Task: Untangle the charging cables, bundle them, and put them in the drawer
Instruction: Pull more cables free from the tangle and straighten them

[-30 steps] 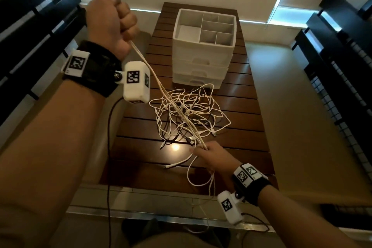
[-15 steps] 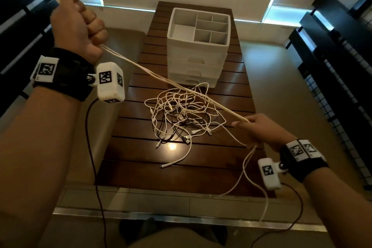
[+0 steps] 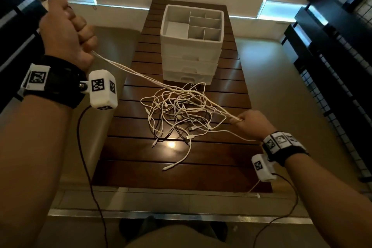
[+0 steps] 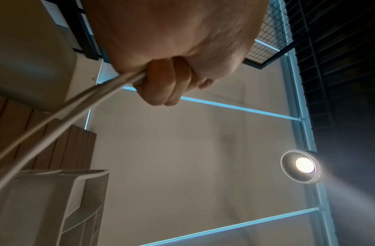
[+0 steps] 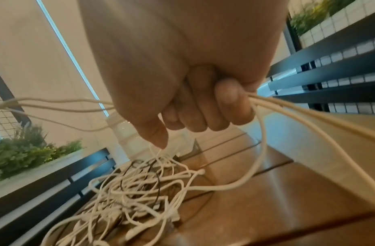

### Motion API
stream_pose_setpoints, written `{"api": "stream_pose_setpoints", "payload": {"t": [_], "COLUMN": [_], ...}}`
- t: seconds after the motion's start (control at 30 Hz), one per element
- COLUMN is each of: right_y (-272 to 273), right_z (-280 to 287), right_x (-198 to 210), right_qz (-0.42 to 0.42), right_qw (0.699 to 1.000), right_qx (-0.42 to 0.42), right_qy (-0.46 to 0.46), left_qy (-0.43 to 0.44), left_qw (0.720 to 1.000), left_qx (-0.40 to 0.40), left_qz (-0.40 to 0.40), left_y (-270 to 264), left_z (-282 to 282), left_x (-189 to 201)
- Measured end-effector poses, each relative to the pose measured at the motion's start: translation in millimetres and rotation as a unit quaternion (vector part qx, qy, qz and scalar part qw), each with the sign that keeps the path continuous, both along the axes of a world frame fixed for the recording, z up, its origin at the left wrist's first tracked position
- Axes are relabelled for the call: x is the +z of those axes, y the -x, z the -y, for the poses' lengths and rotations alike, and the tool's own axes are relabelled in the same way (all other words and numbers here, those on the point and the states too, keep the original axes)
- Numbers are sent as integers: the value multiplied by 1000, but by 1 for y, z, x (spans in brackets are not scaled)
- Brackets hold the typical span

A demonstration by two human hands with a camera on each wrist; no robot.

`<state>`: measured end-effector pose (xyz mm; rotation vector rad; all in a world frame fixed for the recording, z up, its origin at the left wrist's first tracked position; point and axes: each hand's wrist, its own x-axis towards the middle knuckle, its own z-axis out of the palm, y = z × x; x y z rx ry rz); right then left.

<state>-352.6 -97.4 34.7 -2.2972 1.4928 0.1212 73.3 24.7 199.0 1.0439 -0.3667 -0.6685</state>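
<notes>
A tangle of white and dark charging cables (image 3: 177,115) (image 5: 135,191) lies in the middle of the slatted wooden table (image 3: 141,159). Several white strands (image 3: 141,74) run taut above the tangle between my two hands. My left hand (image 3: 66,32) (image 4: 161,78), raised at the upper left, grips one end of the strands (image 4: 77,103) in a fist. My right hand (image 3: 249,125) (image 5: 203,106), low at the right of the tangle, holds the other end (image 5: 298,108), and a loose tail hangs past the table edge. Behind the tangle stands a white drawer unit (image 3: 191,56); its drawers look closed.
The drawer unit's top tray (image 3: 175,26) has open compartments. Dark slatted benches (image 3: 332,56) flank the table on both sides. Black wrist-camera leads (image 3: 88,167) hang from both wrists. A ceiling lamp (image 4: 302,164) shines in the left wrist view.
My right hand has moved from the near middle of the table out to the right, drawing the strands taut. My left hand has moved left and lower. Part of the tangle has been pulled rightward.
</notes>
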Motion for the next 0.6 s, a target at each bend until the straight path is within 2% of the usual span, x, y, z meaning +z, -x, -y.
{"api": "stream_pose_setpoints", "payload": {"t": [0.13, 0.27, 0.37, 0.43, 0.47, 0.53, 0.6], "right_y": [-14, -29, -45, -62, -73, -99, -123], "right_z": [-4, -4, -6, -11, -15, -32, -51], "right_x": [-23, -19, -4, 14, 23, 39, 47], "right_qz": [-61, -102, -114, -48, 17, 148, 214], "right_qw": [998, 990, 988, 994, 995, 979, 952], "right_qx": [20, 49, 74, 82, 91, 141, 210], "right_qy": [-9, -86, -72, -53, -38, -2, 58], "left_qy": [-18, -37, -44, -55, -60, -66, -64], "left_qw": [1000, 997, 996, 994, 993, 990, 987], "left_qx": [-17, -61, -81, -93, -104, -126, -144], "left_qz": [5, 6, -3, -11, -14, -19, -19], "left_y": [16, 44, 68, 88, 99, 123, 141], "left_z": [5, 13, 19, 21, 22, 24, 25], "left_x": [-8, -24, -37, -42, -45, -52, -60]}}
